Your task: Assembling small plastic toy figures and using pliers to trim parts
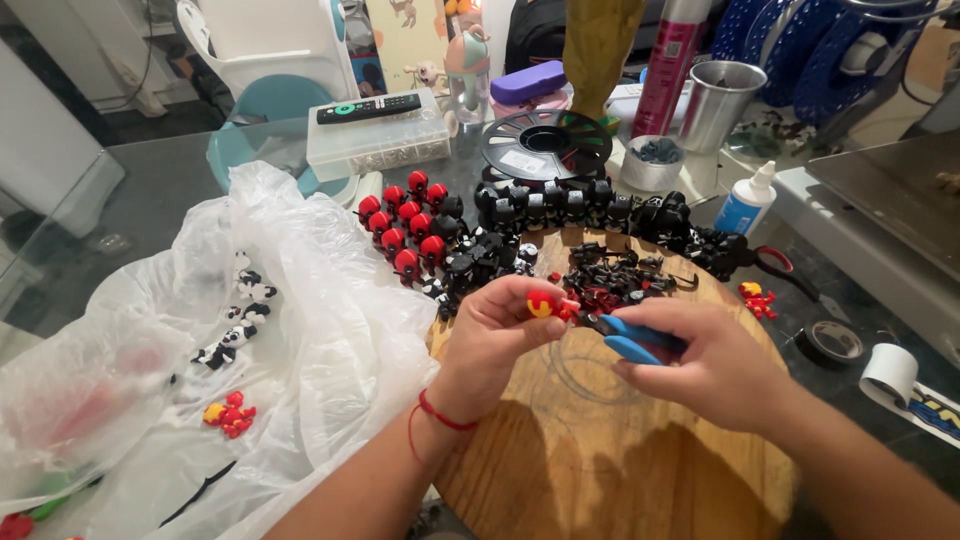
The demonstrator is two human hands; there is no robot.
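My left hand (497, 335) pinches a small red and yellow figurine (545, 304) over a round wooden board (600, 450). In my right hand (700, 355) are blue-handled cutters (625, 335), their tip touching the figurine. Rows of red-headed figurines (408, 228) and black figurines (580, 205) lie beyond the hands, with a heap of small black parts (615, 275) on the board's far edge.
A clear plastic bag (200, 350) on the left carries black-and-white figurines (240, 320) and a red one (230, 415). Behind stand a filament spool (546, 143), glue bottle (747, 200), metal cup (715, 103), spray can (668, 65) and remote (368, 107). Tape rolls (860, 355) lie right.
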